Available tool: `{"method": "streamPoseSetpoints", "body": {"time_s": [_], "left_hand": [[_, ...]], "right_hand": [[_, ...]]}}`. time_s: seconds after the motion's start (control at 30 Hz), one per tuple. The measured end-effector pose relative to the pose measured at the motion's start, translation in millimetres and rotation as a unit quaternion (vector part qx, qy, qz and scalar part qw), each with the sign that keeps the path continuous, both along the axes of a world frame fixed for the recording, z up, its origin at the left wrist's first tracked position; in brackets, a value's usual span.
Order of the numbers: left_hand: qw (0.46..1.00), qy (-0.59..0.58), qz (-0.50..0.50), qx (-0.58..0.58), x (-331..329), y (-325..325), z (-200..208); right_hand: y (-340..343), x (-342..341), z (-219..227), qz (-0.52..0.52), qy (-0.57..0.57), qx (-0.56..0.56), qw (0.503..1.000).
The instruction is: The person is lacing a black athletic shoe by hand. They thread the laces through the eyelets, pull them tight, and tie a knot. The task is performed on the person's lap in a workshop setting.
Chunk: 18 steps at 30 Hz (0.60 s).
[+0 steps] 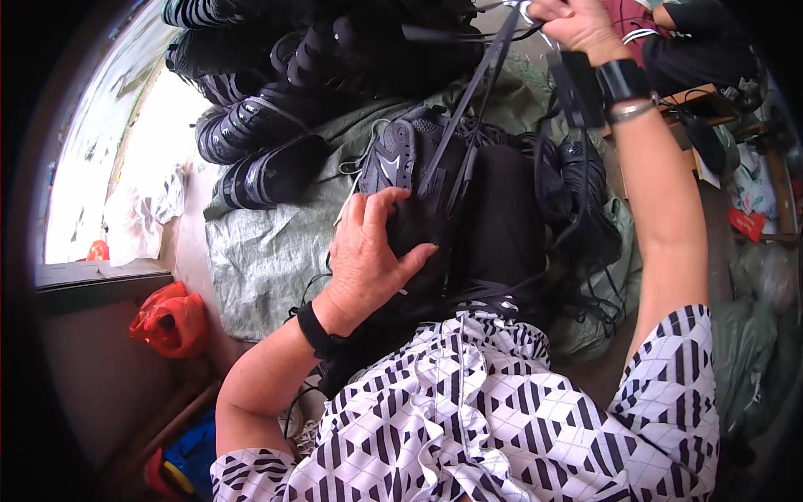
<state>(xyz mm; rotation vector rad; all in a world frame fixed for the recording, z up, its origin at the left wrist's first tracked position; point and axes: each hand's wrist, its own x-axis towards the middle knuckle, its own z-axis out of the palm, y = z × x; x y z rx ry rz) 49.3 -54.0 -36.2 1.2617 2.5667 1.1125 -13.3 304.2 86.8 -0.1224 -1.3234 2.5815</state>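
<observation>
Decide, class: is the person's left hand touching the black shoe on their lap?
Touching. The head view shows the left hand pressed on the black shoe, its fingers wrapped over it.

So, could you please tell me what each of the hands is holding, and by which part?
The left hand presses on the black shoe at its heel end; the right hand pulls its black lace taut by the upper end.
</observation>
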Motion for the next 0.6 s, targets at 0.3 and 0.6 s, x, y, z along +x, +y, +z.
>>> {"method": "streamPoseSetpoints", "body": {"time_s": [0.3, 0.6], "left_hand": [[0.997, 0.051, -0.036, 0.055, -5.1, -7.4, -5.7], [0.947, 0.208, -0.223, -0.100, -20.1, 27.0, 22.8]], "right_hand": [[-23.3, 45.1, 41.9, 0.041, -0.134, 0.166, 0.976], [-80.5, 87.8, 45.7, 0.102, -0.117, 0.328, 0.932]]}}
